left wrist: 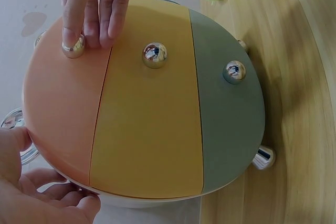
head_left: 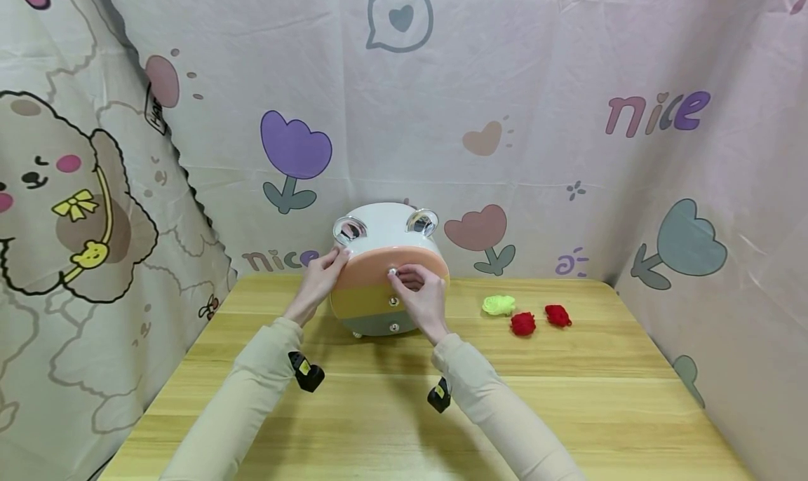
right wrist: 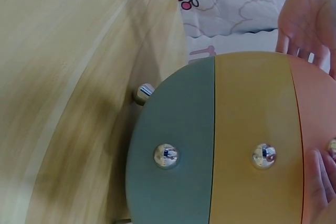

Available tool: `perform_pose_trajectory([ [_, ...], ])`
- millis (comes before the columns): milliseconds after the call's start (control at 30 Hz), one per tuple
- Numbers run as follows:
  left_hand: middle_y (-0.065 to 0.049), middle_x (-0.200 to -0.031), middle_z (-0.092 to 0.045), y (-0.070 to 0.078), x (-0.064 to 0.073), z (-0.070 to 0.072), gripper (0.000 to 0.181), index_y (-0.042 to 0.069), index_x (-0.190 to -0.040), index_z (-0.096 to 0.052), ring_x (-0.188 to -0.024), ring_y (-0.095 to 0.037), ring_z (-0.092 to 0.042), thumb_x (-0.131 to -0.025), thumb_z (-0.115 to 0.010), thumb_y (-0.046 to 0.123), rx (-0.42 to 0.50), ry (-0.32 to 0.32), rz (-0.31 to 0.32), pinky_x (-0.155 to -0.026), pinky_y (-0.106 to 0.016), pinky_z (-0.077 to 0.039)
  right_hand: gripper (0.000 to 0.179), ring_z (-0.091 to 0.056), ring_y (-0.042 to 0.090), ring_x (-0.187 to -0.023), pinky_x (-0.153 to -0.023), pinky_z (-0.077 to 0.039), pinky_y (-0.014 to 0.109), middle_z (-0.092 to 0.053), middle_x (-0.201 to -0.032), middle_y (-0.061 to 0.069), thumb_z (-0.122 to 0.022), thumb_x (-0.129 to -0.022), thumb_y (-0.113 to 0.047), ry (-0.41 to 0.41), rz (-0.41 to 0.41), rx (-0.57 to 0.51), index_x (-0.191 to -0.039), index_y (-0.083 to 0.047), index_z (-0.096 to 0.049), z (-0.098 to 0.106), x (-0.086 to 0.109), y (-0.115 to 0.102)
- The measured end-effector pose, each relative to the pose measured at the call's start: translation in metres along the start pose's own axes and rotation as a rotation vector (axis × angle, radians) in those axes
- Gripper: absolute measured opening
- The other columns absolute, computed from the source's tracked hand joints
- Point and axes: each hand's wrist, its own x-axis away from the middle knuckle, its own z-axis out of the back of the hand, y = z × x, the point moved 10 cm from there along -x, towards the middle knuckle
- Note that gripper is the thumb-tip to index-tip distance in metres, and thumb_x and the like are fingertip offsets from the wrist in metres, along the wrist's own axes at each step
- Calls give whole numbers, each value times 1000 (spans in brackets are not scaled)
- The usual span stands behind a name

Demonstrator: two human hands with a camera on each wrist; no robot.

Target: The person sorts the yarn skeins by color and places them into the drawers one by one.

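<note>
A rounded drawer cabinet (head_left: 391, 223) with a white body stands on the table. Its oval front has an orange drawer (left wrist: 60, 108) on top, a yellow drawer (left wrist: 149, 140) in the middle and a green drawer (left wrist: 226, 129) at the bottom. Each front bears a silver ball knob. My right hand (head_left: 421, 297) pinches the orange drawer's knob (left wrist: 74, 52) between thumb and index finger, other fingers close against the front. My left hand (head_left: 319, 283) rests spread against the cabinet's upper left side, thumb at the front's rim. All three drawer fronts sit flush.
To the cabinet's right lie a yellow-green yarn bundle (head_left: 499, 305) and two red ones, a nearer (head_left: 522, 324) and a farther (head_left: 558, 315). Silver rings (head_left: 422, 222) rise from the cabinet's top, and short silver feet (left wrist: 263, 158) hold it up. A printed curtain (head_left: 404, 102) hangs behind the wooden table (head_left: 568, 411).
</note>
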Motion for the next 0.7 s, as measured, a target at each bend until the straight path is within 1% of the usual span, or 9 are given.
perform_pose_trajectory([
  [100, -9, -166, -23, 0, 0, 0, 66, 7, -157, -28, -155, -33, -23, -106, -44, 46, 3, -3, 0, -128, -46, -24, 18, -75, 30, -79, -71, -62, 24, -77, -92, 20, -80, -85, -12, -3, -1, -5, -97, 1, -74, 1, 2, 4],
  [133, -9, -166, -23, 0, 0, 0, 66, 7, -157, -28, -155, -33, -23, -106, -44, 46, 3, -3, -1, -128, -46, -24, 19, -75, 27, -78, -70, -61, 21, -77, -92, 20, -80, -85, -12, -6, -3, 0, -97, 2, -74, 2, 3, 7],
  [233, -9, -166, -24, 0, 0, 0, 66, 7, -157, -29, -155, -33, -23, -106, -44, 46, 0, 0, -3, -128, -46, -24, 19, -72, 18, -73, -66, -58, 17, -77, -89, 19, -80, -85, -12, -3, -4, 33, -97, 2, -74, 5, 7, 14],
  [367, -9, -166, -24, 0, -1, 1, 66, 7, -157, -29, -155, -33, -22, -106, -44, 46, 1, 4, -5, -128, -45, -24, 18, -67, 9, -68, -64, -57, 15, -76, -84, 17, -80, -85, -12, -2, -15, 77, -95, 2, -74, 7, 14, 25],
  [467, -9, -166, -24, 0, -1, 1, 66, 7, -157, -29, -155, -33, -23, -106, -44, 46, 4, 4, -4, -128, -45, -24, 18, -67, 8, -67, -64, -57, 16, -76, -83, 16, -80, -84, -13, -8, -17, 94, -94, 1, -74, 7, 18, 33],
  [700, -9, -167, -22, 0, 0, 0, 67, 7, -157, -28, -156, -32, -21, -106, -44, 47, 10, -5, -1, -128, -45, -23, 17, -70, 13, -66, -62, -57, 17, -76, -80, 15, -82, -83, -13, -6, -14, 98, -91, 0, -74, 5, 27, 44],
])
